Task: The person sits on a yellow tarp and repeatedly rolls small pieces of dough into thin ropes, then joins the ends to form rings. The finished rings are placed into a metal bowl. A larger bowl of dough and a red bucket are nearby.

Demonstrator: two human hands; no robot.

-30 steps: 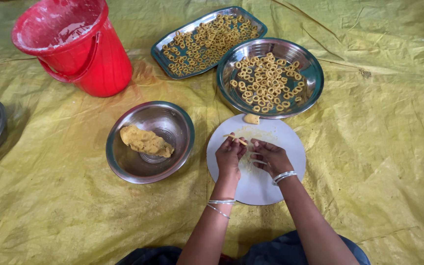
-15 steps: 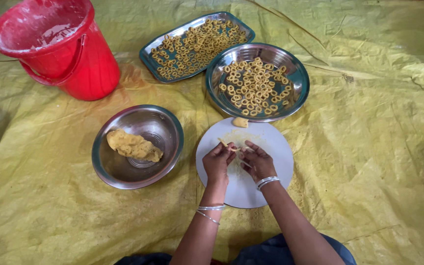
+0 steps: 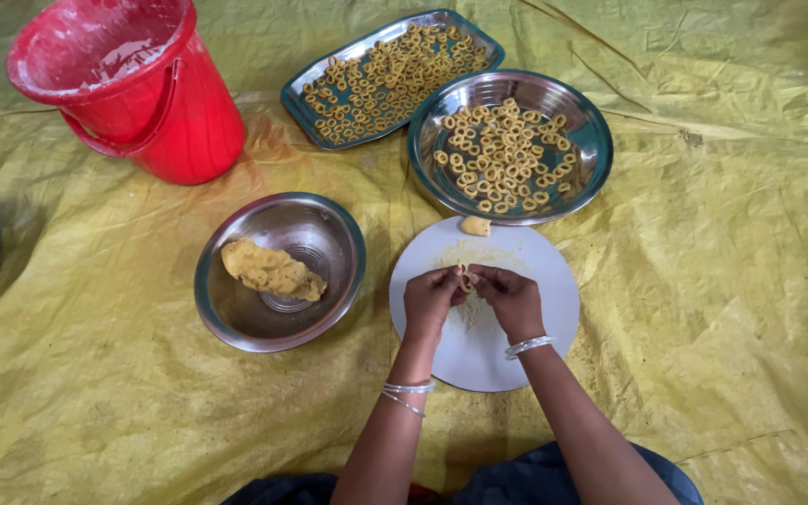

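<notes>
— Left hand [image 3: 430, 299] and right hand [image 3: 511, 297] together over white round board [image 3: 540, 281], fingertips pinched on small dough strip [image 3: 463, 274]. Step?

— Probably closing the strip into a ring. Next calls for joining both ends without squashing.

— Packages, labels?

— None visible. Ahead of hands, round steel plate [image 3: 591, 131] and rectangular tray [image 3: 299, 93] of rings; left, steel bowl [image 3: 236, 318] with dough lump [image 3: 268, 269], red bucket [image 3: 189, 131].

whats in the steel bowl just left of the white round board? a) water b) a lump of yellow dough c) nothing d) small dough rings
b: the steel bowl beside the white round board holds one lump of yellow dough; the shaped dough rings lie in the round steel plate and the tray farther back.
</notes>
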